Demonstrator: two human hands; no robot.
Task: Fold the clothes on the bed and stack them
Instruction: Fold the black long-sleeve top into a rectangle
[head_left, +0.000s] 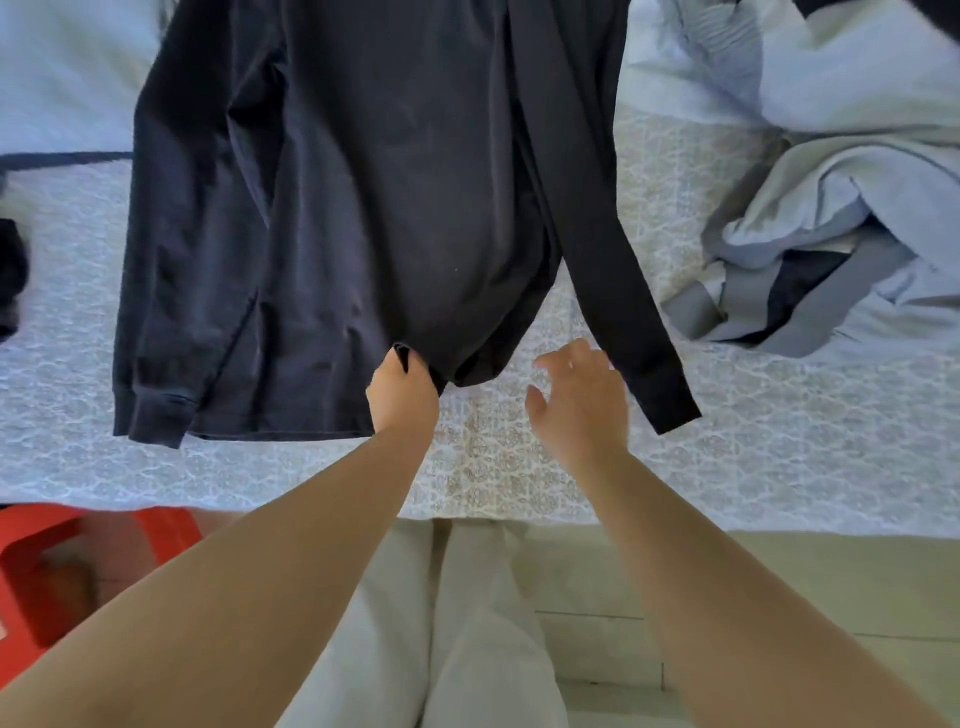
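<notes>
At the bed's near edge, a red plastic stool (78, 566) sits on the floor at roughly 8 o'clock, partly hidden behind the person's left forearm. A scrap of dark cloth (10, 280) pokes into view at 9 o'clock on the patterned bedspread (779, 457), and pale blue fabric (62, 78) lies at 10 o'clock beyond it.

Spread across the middle, from 12 o'clock down toward the centre, is a black long-sleeved shirt (374, 182), laid face down or face up, which cannot be told. Its left-side sleeve runs down along the body, the ribbed cuff resting at about 8 o'clock from the centre, near the hem.

The left hand (402, 397) pinches a bunched fold of the hem at the shirt's lower middle, thumb and fingers curled into the cloth, lifting it slightly off the spread. Just to its right, the right hand (579, 400) hovers with fingers spread and relaxed, holding nothing, close beside the other sleeve (623, 291), which trails diagonally toward 4 o'clock, its end lying flat on the bedspread.

At 2 to 3 o'clock, a rumpled heap of pale blue and grey clothes (841, 208) waits unfolded, well apart from the shirt. The person's light trousers (467, 623) show at 6 o'clock.
</notes>
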